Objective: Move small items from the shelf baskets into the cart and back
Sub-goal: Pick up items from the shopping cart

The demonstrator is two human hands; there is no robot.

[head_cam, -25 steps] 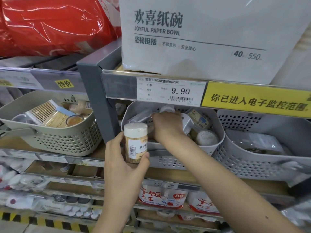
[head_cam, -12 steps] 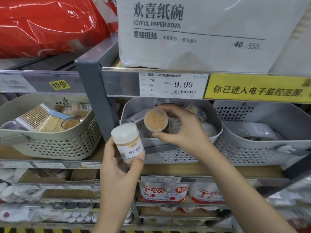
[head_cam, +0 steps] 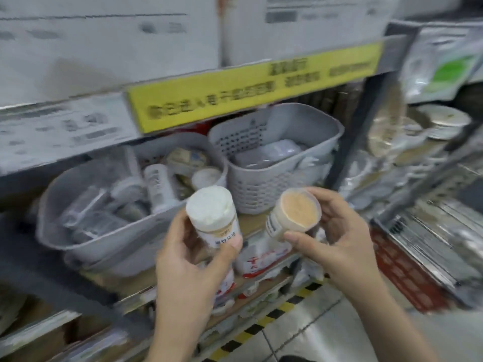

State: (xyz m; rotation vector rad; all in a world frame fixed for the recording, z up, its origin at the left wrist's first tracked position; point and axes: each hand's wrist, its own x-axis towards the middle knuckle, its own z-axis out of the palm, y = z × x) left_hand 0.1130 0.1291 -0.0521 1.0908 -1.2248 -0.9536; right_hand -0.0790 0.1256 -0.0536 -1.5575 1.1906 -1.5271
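Head view: left hand (head_cam: pixel 188 259) grips a white-capped jar (head_cam: pixel 213 216), right hand (head_cam: pixel 337 239) pinches a clear tub of toothpicks (head_cam: pixel 294 216), both held side by side just before the grey basket (head_cam: pixel 52 231) on the shelf.

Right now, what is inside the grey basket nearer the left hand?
The grey basket holds small white containers and clear packets, among them a white tube. Blur hides details, and the lower layers are covered.
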